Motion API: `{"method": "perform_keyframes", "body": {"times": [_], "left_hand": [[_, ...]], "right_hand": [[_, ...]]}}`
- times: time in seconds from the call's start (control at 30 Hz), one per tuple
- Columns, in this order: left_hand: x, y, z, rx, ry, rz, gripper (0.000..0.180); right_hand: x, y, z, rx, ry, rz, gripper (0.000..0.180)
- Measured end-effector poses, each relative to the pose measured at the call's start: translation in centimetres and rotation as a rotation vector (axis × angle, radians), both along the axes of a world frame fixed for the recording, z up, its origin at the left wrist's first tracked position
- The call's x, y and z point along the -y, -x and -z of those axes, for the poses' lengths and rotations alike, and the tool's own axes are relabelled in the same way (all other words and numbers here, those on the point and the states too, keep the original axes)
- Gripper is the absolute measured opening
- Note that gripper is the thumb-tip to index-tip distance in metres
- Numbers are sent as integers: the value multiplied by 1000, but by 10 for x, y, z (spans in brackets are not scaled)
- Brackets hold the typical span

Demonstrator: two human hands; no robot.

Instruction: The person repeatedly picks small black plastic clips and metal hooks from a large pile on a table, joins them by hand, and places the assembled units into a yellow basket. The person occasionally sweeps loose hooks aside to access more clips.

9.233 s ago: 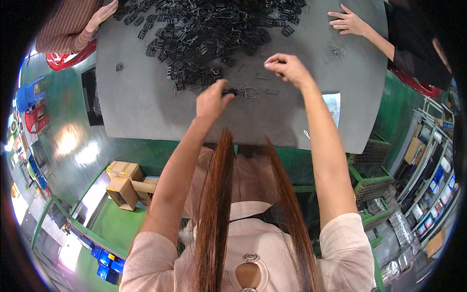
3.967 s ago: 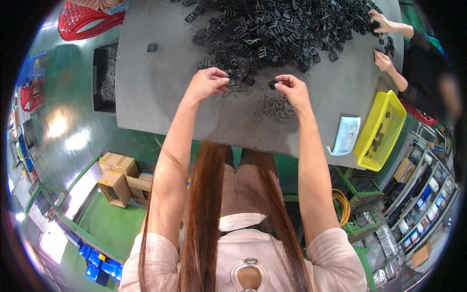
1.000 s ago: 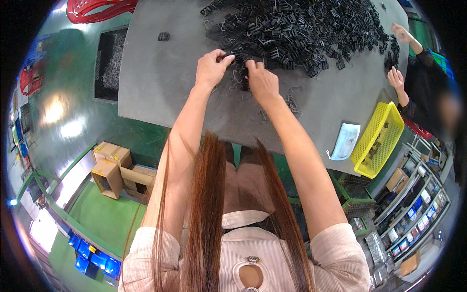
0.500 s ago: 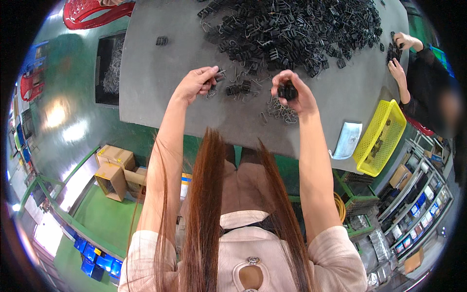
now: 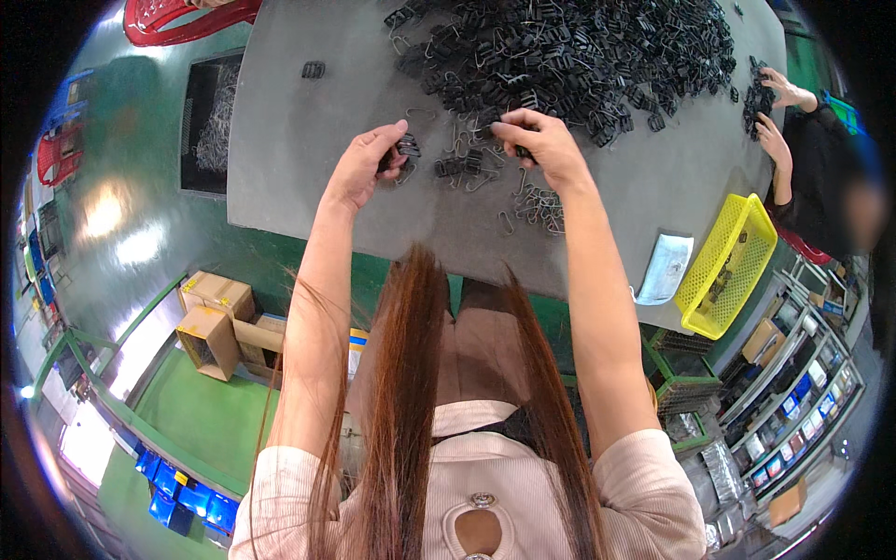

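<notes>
My left hand (image 5: pixel 366 166) is closed round small black ribbed clips (image 5: pixel 409 146), which show beside the thumb and fingers. My right hand (image 5: pixel 549 147) pinches at the near edge of a large pile of black clips (image 5: pixel 579 70). More black clips (image 5: pixel 525 153) sit under its curled fingers, partly hidden. Between the hands lies a small cluster of black clips (image 5: pixel 455 167) with bent wire hooks among them. Loose metal wire hooks (image 5: pixel 539 207) are heaped just below my right hand.
The grey table (image 5: pixel 289 177) carries a lone clip (image 5: pixel 313 70) at left. On the right are a light-blue face mask (image 5: pixel 665 269) and a yellow basket (image 5: pixel 728 271). A co-worker's hands (image 5: pixel 779 112) handle clips at the right edge. A dark crate (image 5: pixel 210 126) of wire stands left.
My right hand has moved left and turned over, its fingertips now by the pile's near edge. The thin piece at my left fingertips no longer shows; black clips show there instead.
</notes>
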State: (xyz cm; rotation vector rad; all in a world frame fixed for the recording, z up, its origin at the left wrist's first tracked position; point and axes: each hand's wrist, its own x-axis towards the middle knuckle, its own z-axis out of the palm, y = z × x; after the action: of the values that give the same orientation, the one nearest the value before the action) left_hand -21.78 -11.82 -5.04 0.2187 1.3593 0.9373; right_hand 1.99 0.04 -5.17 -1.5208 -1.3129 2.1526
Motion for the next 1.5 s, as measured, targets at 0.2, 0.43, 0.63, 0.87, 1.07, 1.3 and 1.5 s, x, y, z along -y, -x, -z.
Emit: {"method": "perform_keyframes", "body": {"times": [0.2, 0.43, 0.63, 0.87, 1.07, 1.3, 1.5], "left_hand": [[-17, -17, 17, 46, -70, -174, 14], [-62, -70, 51, -1190, -304, 350, 33], [-66, -64, 50, -1019, -301, 523, 25], [-45, -67, 0, 327, -337, 24, 27], [-31, -94, 26, 853, -318, -202, 25], [-39, -132, -40, 395, 26, -229, 26], [-35, -134, -26, 93, 62, 83, 26]], "right_hand": [[7, -41, 21, 328, -154, -58, 27], [26, -67, 27, 497, -403, -102, 21], [30, -83, 3, 124, 22, 185, 21], [35, -83, -17, 75, -98, 215, 18], [37, -86, -40, 7, -124, 175, 15], [30, -113, -54, 12, -174, 145, 15], [19, -140, -64, 46, -201, 64, 17]]}}
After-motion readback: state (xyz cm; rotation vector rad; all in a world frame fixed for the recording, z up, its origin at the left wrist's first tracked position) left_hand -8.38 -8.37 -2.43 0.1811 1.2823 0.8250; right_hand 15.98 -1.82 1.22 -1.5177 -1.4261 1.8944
